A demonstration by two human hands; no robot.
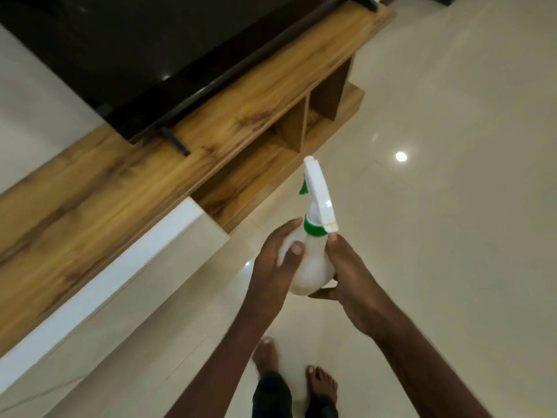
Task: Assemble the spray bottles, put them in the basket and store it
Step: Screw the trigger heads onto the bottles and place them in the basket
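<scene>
1. Standing on pale floor tiles [452, 236], bare feet [321, 384] visible below, with one white spray bottle [313, 263] held up in front of the body, clear of any surface.
2. Left hand [275, 267] wrapped around the round body of the bottle, thumb lying across its front.
3. Right hand [351, 279] cupping the other side and the base, fingers curled underneath, index finger reaching up beside the green collar [315, 229].
4. White trigger head [319, 191] seated on top of the bottle, nozzle pointing away and up, a small green trigger tip showing at its left edge.
5. Judged as the assembly step: head already sitting on the neck, collar probably being tightened or checked; impossible to tell whether fully screwed down.
6. Next move, by the task: steadying the body with the left hand, finishing the twist on the collar with the right, then carrying the bottle to the basket. No basket anywhere in view, so likely a turn or a walk to find it.
7. Around: a long wooden TV unit [150, 182] to the left, with open cubby shelves [301, 122] at its far end and a white drawer front [120, 282] nearer.
8. A dark television [135, 55] standing on the unit, one black foot [176, 143] resting on the wood.
9. Nothing between the hands and the body; the unit's corner lies near on the left, worth minding when turning. Picture somewhat blurred.
</scene>
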